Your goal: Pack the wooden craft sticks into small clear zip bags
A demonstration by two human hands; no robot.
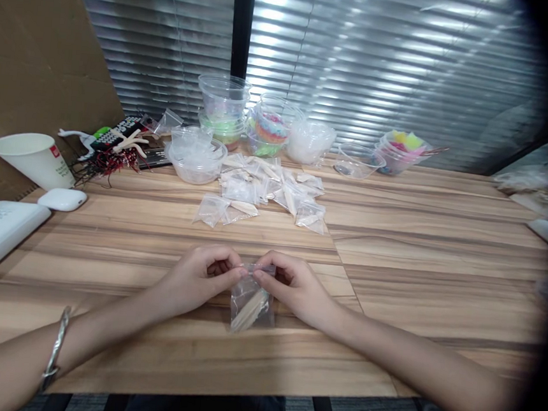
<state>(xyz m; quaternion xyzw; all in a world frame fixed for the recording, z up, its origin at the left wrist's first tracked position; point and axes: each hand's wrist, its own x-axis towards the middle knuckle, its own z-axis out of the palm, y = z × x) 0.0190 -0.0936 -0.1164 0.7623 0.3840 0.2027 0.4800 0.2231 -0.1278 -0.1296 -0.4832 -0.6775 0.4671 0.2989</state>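
A small clear zip bag [252,303] with pale wooden pieces inside lies near the table's front edge, its top edge raised between both hands. My left hand [205,279] pinches the top edge between thumb and forefinger on the left side. On the right side, my right hand [295,287] pinches the same edge, the two thumbs almost touching. Beyond the hands, several similar filled bags [244,187] are spread in a loose pile on the wooden table [395,242].
Clear plastic tubs [223,99] stand along the back by the blinds, some holding colourful material. A tub with pink and yellow pieces [404,146] is further right. At left are a paper cup [33,159], a white case [62,199], a white box [0,233] and tangled items [116,147].
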